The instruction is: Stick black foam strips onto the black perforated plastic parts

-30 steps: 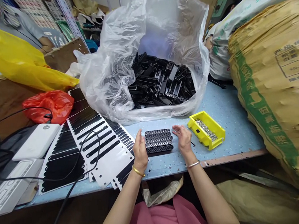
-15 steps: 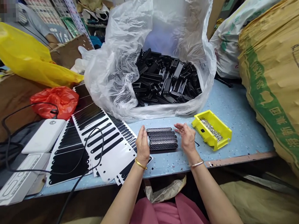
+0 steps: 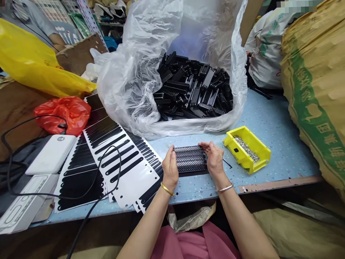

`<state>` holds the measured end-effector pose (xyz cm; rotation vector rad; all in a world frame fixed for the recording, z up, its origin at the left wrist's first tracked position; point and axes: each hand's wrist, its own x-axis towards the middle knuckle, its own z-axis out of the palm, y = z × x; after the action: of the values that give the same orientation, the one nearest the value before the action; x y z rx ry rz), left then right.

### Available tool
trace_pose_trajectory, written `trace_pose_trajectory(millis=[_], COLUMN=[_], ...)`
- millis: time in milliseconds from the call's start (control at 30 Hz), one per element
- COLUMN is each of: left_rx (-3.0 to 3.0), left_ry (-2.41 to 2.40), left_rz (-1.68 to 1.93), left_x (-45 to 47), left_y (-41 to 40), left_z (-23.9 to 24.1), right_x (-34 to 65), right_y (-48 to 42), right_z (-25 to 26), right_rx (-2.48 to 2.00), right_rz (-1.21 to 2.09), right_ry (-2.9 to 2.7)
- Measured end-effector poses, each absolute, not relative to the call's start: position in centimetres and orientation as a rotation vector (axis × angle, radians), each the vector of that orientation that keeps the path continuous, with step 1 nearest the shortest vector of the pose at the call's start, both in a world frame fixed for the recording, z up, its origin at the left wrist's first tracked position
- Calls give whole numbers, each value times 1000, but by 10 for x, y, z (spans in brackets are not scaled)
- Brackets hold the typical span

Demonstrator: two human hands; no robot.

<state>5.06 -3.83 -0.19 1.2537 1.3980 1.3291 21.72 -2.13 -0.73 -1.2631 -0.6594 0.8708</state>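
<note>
Lower centre, the left hand (image 3: 170, 166) and right hand (image 3: 214, 158), each grip apart and flat, press the row of black grilles (image 3: 191, 159) square on the table (image 3: 274, 114); lifting it would need even pressure.

The brown paper sack (image 3: 328, 56) on the right carries a green band (image 3: 308, 98) printed with pale Chinese characters. The creases warp them, and only one, which looks like 国, can be made out. The white woven sack (image 3: 264, 54) behind it bears green print, too small and crumpled to read.
</note>
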Motion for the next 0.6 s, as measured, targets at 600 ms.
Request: trace_pose_trajectory(millis=[600], left_rx=[2300], left_ry=[1536], left_rz=[833], left_x=[-103], left_y=[-139], left_z=[10], right_x=[155], right_y=[-79], right_z=[65], right_rx=[-1355], right_rz=[822], right_ry=[-1590])
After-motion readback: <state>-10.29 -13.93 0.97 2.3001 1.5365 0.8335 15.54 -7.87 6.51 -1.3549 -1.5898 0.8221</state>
